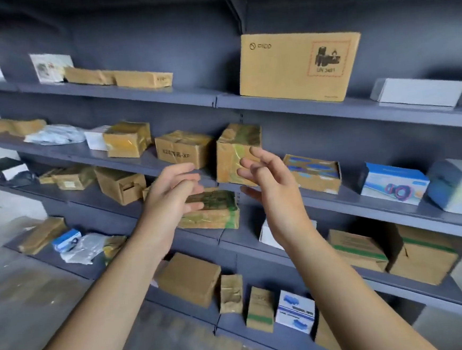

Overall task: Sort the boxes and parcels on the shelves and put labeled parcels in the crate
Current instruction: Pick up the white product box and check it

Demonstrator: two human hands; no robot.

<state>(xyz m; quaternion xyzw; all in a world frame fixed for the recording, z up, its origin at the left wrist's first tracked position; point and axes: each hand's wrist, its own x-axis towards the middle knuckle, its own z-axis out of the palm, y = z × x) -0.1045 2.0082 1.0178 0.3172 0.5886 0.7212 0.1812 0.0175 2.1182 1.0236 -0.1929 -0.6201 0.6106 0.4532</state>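
While both bare forearms are extending toward the dark grey shelves (146, 94), the left hand (172, 196) is hovering with its fingers loosely bent and spread, gripping nothing. Its blurred fingertips are overlapping the near corner of a flat tape-wrapped parcel (216, 212) lying at the front edge of the third shelf down, and whether they are touching it cannot be told. Just above, on the second shelf, a brown box (181, 149) is showing dark print ending in "-XF", the rest unreadable. Beside it an upright tape-wrapped parcel (230, 150) is standing at that shelf's front edge, and the right hand (266, 177) is hanging before its lower right corner, fingers apart and slightly curled, holding nothing. Further right, on the top shelf, a large carton (296, 67) is carrying the name "PICO" and a red hatched label reading "UN 3481". Toward the right end of the second shelf a blue-and-white box (394, 187) is resting, its writing too blurred to read.
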